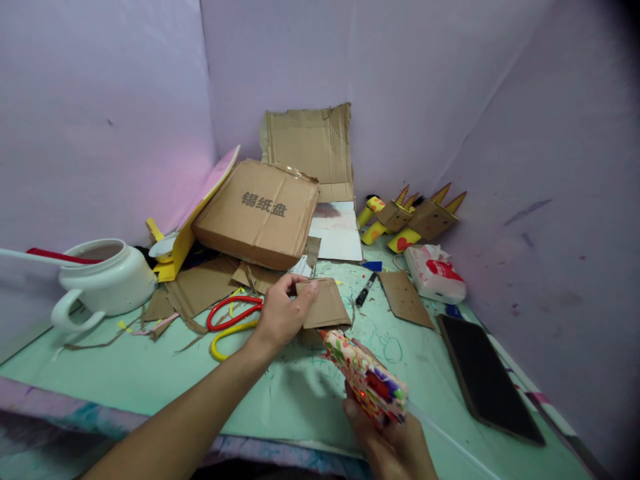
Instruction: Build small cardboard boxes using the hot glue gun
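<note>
A small piece of cardboard point(327, 303) is pinched between the thumb and fingers of my left hand point(285, 303), a little above the table. Wrapped round the handle of a flower-patterned hot glue gun point(367, 380) is my right hand point(385, 433). The gun's orange nozzle points up and left, at the lower edge of the cardboard; whether it touches I cannot tell. A small red light glows on the gun, and a clear cord or stick trails from its back. Scissors point(233, 313) with red and yellow handles lie just left of my left hand, their blades hidden.
A white mug-like pot point(113, 287) stands at the left. Behind are a cardboard box point(255, 213) and scraps point(200, 287). To the right lie a black marker point(367, 291), a cardboard piece point(405, 299), a tissue pack point(435, 273) and a phone-like black slab point(487, 377). Cardboard-headed figures point(427, 220) stand behind.
</note>
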The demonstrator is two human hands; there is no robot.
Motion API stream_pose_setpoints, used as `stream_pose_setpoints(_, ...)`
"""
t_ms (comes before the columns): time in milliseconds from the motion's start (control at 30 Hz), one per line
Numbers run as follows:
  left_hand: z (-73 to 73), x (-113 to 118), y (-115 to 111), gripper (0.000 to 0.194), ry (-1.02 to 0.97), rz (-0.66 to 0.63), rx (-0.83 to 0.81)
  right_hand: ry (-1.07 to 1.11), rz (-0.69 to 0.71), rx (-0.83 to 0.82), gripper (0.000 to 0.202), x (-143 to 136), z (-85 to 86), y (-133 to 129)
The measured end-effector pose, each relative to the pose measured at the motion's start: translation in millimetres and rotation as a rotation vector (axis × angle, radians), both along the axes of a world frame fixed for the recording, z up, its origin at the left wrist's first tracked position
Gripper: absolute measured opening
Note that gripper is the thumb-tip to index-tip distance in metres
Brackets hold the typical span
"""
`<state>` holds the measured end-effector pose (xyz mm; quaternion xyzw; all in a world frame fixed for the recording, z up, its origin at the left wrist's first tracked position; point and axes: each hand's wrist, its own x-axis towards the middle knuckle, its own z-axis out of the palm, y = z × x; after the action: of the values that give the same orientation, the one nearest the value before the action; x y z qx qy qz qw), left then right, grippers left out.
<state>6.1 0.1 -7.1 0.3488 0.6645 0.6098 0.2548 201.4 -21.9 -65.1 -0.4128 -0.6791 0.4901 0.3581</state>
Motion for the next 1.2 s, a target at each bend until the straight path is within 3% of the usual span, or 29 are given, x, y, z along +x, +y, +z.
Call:
stream_pose_setpoints(267, -2.0, -2.0, -0.6, 0.037, -0.087, -0.002, 0.012, -0.051, -0.097, 0.013, 0.033, 17.6, -5.7, 7.0)
stream_pose_setpoints(633, 4.4, 1.3, -2.2, 0.033, -0.029, 0.016, 0.018, 0.022, -0.133, -0.050, 0.041, 8.6, -9.7, 4.0)
stream_pose_setpoints(833, 5.3, 1.3, -1.9, 0.034, -0.037, 0.020, 0.020, -0.006, -0.171, 0.019, 0.050, 3.6, -12.6, 2.9)
stream_pose_setpoints(933, 5.5, 1.3, -1.9, 0.034, -0.056, 0.015, 0.022, -0.059, -0.152, 0.052, 0.043, 6.5, -8.2, 2.9)
stream_pose_setpoints(1067, 3.5, 0.1, -2.8, 0.035, -0.110, -0.002, 0.015, 0.032, -0.135, 0.050, 0.040, 16.9, 6.0, 7.4)
stream_pose_setpoints(1200, -2.3, -0.5, -2.4, 0.038, -0.183, -0.059, -0.006, 0.069, -0.145, -0.111, 0.044, 30.0, 31.5, 35.3)
